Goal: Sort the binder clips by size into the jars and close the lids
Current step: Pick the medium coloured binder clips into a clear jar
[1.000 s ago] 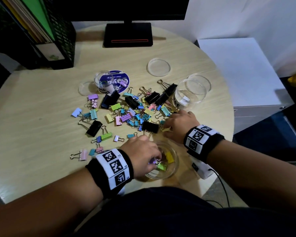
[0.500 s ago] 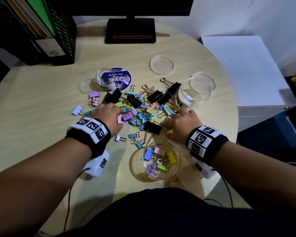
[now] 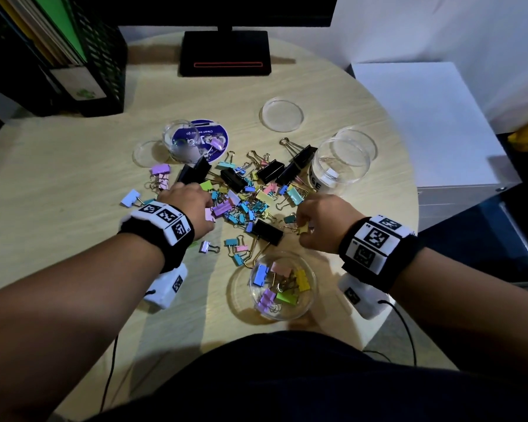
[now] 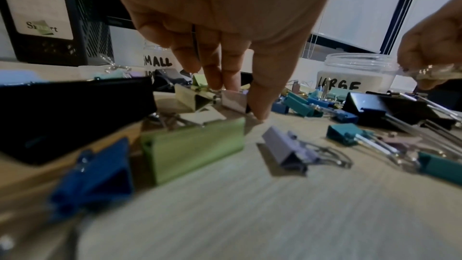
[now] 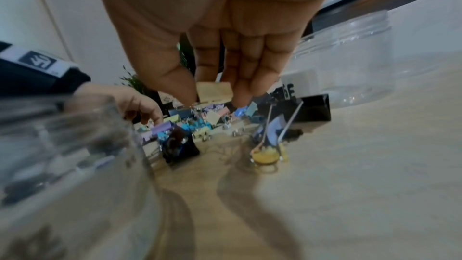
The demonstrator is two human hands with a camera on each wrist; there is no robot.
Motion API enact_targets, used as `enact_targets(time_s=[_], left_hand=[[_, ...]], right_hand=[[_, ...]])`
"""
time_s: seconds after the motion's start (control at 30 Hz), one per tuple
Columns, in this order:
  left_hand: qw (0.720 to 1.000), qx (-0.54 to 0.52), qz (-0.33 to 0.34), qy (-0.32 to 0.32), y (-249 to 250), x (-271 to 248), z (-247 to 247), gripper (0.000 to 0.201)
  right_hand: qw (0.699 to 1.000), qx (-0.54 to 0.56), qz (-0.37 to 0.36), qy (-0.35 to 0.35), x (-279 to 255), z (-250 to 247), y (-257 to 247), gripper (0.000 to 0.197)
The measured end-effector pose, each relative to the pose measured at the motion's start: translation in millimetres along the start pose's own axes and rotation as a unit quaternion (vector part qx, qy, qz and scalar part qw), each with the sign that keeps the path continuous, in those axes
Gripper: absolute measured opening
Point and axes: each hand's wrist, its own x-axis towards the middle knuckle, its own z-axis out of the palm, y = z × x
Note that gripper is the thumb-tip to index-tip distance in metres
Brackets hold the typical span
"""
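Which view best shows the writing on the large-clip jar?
The left wrist view: the jar faces the camera with LARGE legible on its label. The head view shows the jar from above, its label mostly hidden. The right wrist view shows only clear, blurred jar wall.

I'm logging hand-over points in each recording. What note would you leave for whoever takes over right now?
Left hand: pinches a pale clip in the pile.
Right hand: pinches a small clip, colour unclear.
Near jar holds several mid-size coloured clips. The SMALL jar contents are unclear. The LARGE jar looks empty.
Done: some mid-size clips sorted.
Left: most of the pile, including every black clip. All three lids lie off the jars.
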Motion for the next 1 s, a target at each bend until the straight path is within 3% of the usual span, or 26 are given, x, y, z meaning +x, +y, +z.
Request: enact_targets(time_s=[0.17,0.4,0.53,0.63,0.73,0.83,0.9,1.0], left_hand=[[1.000,-0.009,0.007,0.000,-1,-5,3,0.043],[0.999,-0.008,0.031,-0.005,2,-10,3,0.044],[0.999,-0.012,0.040,-0.008,2,-12,5,0.041],[0.999,-0.020,0.038,-0.010,1,-13,4,0.040],[0.998,-0.064,0.015,-0.008,1,-16,0,0.042],[0.990,-0.141,-0.006,0.005,4,-23,-10,0.042],[0.983,-0.180,0.000,0.028,9,-31,-18,0.037],[0.969,-0.233,0.060,0.054,26,-51,-28,0.028]], right_hand=[[0.997,0.065,-0.042,0.030,-13,-12,-4,0.027],[1.000,0.014,-0.022,0.007,-16,-5,-3,0.034],[0.987,0.110,-0.100,0.056,-26,-7,-6,0.025],[0.977,0.138,-0.160,0.024,-36,-6,-11,0.026],[0.978,0.089,-0.186,-0.016,-41,2,-17,0.024],[0.980,0.068,-0.182,-0.044,-42,10,-17,0.028],[0.981,0.107,-0.161,-0.006,-40,13,-12,0.039],[0.973,0.215,-0.033,0.077,-30,4,-4,0.031]])
